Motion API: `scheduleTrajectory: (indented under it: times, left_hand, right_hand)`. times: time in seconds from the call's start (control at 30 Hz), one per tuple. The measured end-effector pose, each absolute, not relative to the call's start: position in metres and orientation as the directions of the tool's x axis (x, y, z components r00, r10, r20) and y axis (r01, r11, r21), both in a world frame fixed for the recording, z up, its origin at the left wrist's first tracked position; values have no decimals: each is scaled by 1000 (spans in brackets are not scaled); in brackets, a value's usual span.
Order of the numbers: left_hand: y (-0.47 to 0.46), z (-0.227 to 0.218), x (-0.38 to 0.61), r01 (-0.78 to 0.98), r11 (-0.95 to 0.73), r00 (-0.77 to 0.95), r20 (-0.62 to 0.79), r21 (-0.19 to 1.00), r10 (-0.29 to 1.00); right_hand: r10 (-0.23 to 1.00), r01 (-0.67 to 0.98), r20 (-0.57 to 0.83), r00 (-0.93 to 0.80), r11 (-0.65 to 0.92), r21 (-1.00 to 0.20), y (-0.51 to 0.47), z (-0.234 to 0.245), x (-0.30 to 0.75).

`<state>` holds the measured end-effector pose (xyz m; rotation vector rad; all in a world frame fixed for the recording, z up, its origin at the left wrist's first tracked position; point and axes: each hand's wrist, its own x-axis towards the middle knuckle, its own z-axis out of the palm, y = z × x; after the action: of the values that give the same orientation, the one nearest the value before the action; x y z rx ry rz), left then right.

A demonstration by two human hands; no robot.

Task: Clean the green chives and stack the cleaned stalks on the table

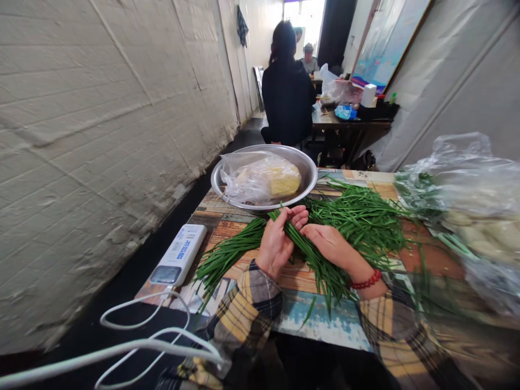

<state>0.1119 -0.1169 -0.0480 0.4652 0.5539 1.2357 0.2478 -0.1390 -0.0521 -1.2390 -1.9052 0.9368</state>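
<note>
A bundle of green chives [320, 265] lies across the patterned table [325, 325] in front of me. My left hand [278, 241] curls its fingers round the upper part of the bundle. My right hand [331, 244], with a red bead bracelet on the wrist, rests against the same bundle from the right, fingers closed on the stalks. A second heap of chives [227, 254] lies to the left, and a larger loose pile [361, 216] spreads behind my hands.
A metal basin [303, 162] with a plastic bag of yellow dough stands at the table's far edge. A white power bank [179, 254] with white cables lies at left. Clear plastic bags [475, 200] sit at right. A brick wall runs along the left. A person in black sits ahead.
</note>
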Motion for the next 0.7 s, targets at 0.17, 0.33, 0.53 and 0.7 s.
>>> scheduleTrajectory:
  times: [0.17,0.33,0.53,0.7]
  left_hand:
    - [-119,-51,115,-666,180,159,-99,724,982]
    - [-126,-51,114,-552,227,340,-32,802,940]
    - [-131,-58,114,-437,244,525,25,866,851]
    - [-147,-41,108,-385,114,383,46,916,922]
  right_hand:
    - [903,464,49,-427,265,-845,-145,-57,236]
    - [917,287,19,-398,144,-947,-145,-61,236]
    - [934,78,-26,-358,2,-997,-148,-57,239]
    - [894,96,-76,-442,-37,-995,-147,-57,249]
